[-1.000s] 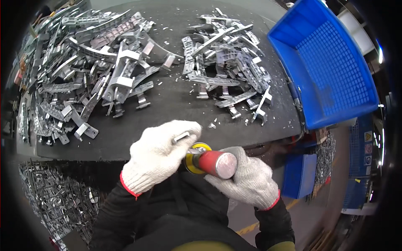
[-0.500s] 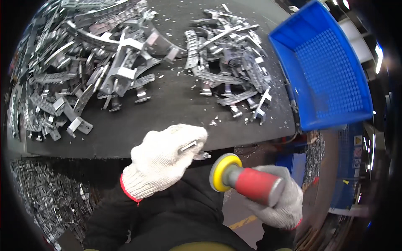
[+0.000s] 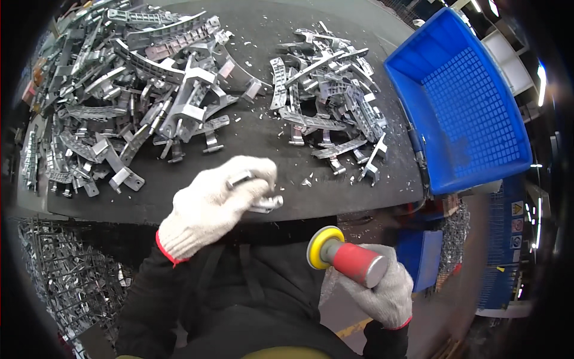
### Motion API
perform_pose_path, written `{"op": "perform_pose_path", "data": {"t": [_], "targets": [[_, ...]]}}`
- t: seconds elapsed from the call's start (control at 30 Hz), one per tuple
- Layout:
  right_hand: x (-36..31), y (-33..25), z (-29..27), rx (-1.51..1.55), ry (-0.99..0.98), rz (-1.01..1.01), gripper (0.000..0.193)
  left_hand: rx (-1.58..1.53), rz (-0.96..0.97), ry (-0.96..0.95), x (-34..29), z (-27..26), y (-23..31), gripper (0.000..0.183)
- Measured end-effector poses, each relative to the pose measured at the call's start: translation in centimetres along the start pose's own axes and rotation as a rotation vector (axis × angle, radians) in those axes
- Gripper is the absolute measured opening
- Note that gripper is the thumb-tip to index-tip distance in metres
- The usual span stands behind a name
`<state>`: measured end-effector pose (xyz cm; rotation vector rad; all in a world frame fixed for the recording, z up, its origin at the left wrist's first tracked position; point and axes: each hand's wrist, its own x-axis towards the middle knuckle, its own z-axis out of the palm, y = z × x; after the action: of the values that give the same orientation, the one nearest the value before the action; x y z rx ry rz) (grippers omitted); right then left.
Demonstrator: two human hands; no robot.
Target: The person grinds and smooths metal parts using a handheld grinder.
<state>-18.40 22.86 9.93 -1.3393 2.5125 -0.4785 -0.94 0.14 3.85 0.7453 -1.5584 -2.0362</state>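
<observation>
My left hand [image 3: 215, 200], in a white knit glove with a red cuff, is closed around a small silver metal bracket [image 3: 266, 204]. Bits of the bracket stick out between and below the fingers; the rest is hidden by the glove. It is over the table's near edge. Lower on the right, my right hand [image 3: 382, 287], gloved alike, grips a handheld disc sander [image 3: 357, 263] with a red body and a yellow round pad. The pad faces left, apart from the bracket.
Silver metal brackets lie in a large heap [image 3: 143, 90] on the dark table [image 3: 251, 143] at left and a smaller heap [image 3: 335, 96] right of centre. A blue plastic crate [image 3: 472, 119] stands tilted at the right. A wire cage of metal parts [image 3: 72, 281] is below left.
My left hand has moved up and left with the bracket. The sander in my right hand has shifted slightly down and left. The whole view has tilted a little.
</observation>
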Motion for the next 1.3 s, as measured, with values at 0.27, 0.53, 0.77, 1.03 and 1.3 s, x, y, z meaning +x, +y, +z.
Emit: {"op": "perform_pose_path", "data": {"t": [0.27, 0.53, 0.77, 1.03, 1.3], "targets": [[0.1, 2.4, 3.3, 0.399, 0.148, -0.123, 0.055, -0.858, -0.123, 0.491, 0.1, -0.1, -3.4, 0.040], [1.8, 1.0, 2.8, 0.375, -0.033, -0.336, 0.055, -0.663, -0.322, 0.595, 0.1, 4.1, -3.4, 0.049], [2.1, 2.0, 3.9, 0.441, -0.057, -0.210, 0.064, -0.579, -0.408, 0.480, -0.4, 3.4, -3.4, 0.051], [0.2, 6.5, 5.6, 0.397, 0.117, -0.011, 0.073, -0.947, 0.143, -0.287, 0.8, -13.1, 9.3, 0.046], [-2.3, 10.1, 7.7, 0.248, 0.193, 0.075, 0.070, 0.823, 0.153, 0.073, 10.5, 11.8, -1.9, 0.044]]}}
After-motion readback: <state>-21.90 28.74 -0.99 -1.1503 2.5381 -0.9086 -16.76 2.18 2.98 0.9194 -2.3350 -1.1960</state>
